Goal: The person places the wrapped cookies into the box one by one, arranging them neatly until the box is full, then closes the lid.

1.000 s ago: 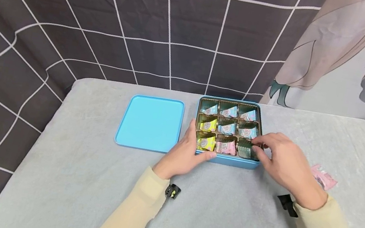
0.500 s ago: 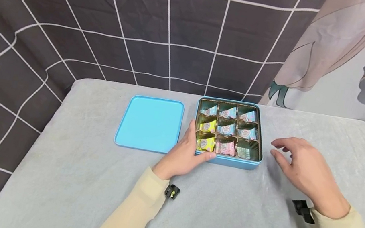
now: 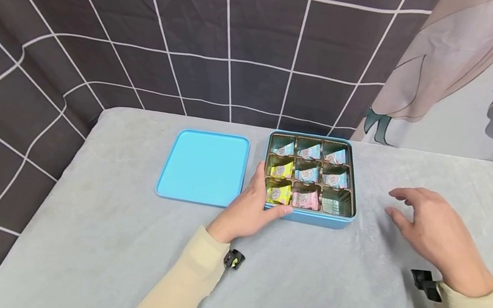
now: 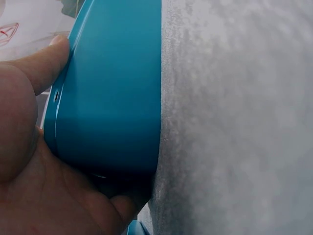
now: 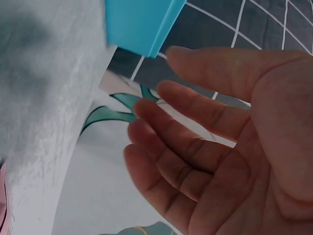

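An uncovered blue candy box [image 3: 320,220] with a dark divided tray rests on the grey cloth. Its compartments hold blue wrapped candies [image 3: 307,174], yellow wrapped candies [image 3: 278,194] and one pink wrapped candy [image 3: 306,199]; the near right compartment shows bare tray plastic. My left hand [image 3: 244,206] grips the box's near left corner, fingers along the left side and thumb at the front rim. In the left wrist view the thumb lies along the rim of the blue wall [image 4: 110,88]. Right of the box, my right hand [image 3: 443,233] hovers with relaxed fingers and nothing in its grasp.
A flat blue lid [image 3: 204,167] lies left of the box. Another pink wrapper [image 5: 3,203] shows at the left edge of the right wrist view. Behind the cloth-covered surface [image 3: 112,240] hangs a dark grid-patterned curtain [image 3: 268,31].
My right hand has left the near right compartment and moved right, away from the box. It now covers the pink candy seen earlier on the cloth. My left hand stays at the box corner.
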Action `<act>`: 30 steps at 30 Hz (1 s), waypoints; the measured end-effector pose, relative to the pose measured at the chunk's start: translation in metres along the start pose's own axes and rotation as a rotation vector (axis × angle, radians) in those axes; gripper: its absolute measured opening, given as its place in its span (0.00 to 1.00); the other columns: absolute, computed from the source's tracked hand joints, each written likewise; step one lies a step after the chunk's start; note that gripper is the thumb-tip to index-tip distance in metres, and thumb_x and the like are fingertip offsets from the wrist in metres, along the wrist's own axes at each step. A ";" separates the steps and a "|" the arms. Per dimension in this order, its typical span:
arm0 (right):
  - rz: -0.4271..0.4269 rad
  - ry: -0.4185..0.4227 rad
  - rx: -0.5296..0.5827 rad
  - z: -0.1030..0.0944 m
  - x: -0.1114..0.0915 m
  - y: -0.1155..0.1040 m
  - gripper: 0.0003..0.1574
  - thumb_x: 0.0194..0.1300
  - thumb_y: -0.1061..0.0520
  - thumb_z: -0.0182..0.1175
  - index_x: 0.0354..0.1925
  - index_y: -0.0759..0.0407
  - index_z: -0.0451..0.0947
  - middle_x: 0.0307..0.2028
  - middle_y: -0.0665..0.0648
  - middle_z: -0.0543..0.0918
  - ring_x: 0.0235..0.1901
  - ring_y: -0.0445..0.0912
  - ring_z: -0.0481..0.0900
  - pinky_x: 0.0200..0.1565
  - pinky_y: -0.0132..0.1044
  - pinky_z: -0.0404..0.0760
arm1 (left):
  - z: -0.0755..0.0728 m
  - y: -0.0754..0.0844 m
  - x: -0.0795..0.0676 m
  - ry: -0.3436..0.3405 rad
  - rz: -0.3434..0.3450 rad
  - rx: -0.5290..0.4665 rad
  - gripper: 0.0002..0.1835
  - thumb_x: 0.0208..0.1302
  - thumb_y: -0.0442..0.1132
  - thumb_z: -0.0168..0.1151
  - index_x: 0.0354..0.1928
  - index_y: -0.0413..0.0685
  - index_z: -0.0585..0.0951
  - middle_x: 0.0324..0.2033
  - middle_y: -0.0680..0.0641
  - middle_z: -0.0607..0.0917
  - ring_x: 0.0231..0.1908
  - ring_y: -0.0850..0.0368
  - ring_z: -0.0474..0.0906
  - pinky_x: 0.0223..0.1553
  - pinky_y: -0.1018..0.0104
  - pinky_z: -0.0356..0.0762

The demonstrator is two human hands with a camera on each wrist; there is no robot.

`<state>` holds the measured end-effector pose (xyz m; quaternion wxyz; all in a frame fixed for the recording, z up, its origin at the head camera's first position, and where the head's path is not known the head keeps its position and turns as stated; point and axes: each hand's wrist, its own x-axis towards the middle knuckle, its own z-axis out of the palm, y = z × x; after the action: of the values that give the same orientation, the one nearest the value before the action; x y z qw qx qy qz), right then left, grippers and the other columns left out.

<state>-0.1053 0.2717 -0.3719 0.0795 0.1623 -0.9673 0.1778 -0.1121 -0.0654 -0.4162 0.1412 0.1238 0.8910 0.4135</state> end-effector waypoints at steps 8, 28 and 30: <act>0.025 -0.084 -0.001 -0.003 0.000 0.011 0.25 0.58 0.63 0.71 0.52 0.73 0.78 0.47 0.75 0.81 0.45 0.68 0.78 0.47 0.61 0.73 | -0.002 -0.002 0.000 0.005 -0.001 0.016 0.60 0.69 0.63 0.58 0.79 0.44 0.27 0.79 0.44 0.31 0.78 0.53 0.34 0.75 0.53 0.47; 0.223 -0.298 0.009 -0.016 -0.008 0.048 0.34 0.65 0.55 0.66 0.60 0.75 0.69 0.17 0.57 0.80 0.41 0.65 0.80 0.46 0.65 0.72 | 0.000 0.000 0.000 0.003 -0.003 0.006 0.60 0.69 0.64 0.59 0.79 0.43 0.29 0.79 0.44 0.32 0.78 0.53 0.35 0.75 0.52 0.47; 0.242 -0.324 0.014 -0.017 -0.009 0.050 0.35 0.66 0.54 0.66 0.61 0.76 0.68 0.10 0.50 0.75 0.41 0.64 0.80 0.47 0.66 0.71 | 0.000 0.000 0.000 -0.001 -0.001 0.005 0.60 0.69 0.64 0.58 0.79 0.43 0.29 0.79 0.44 0.32 0.78 0.53 0.35 0.75 0.53 0.46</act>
<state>-0.1127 0.3250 -0.3740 -0.1003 0.0718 -0.9787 0.1643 -0.1121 -0.0654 -0.4164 0.1413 0.1238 0.8921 0.4110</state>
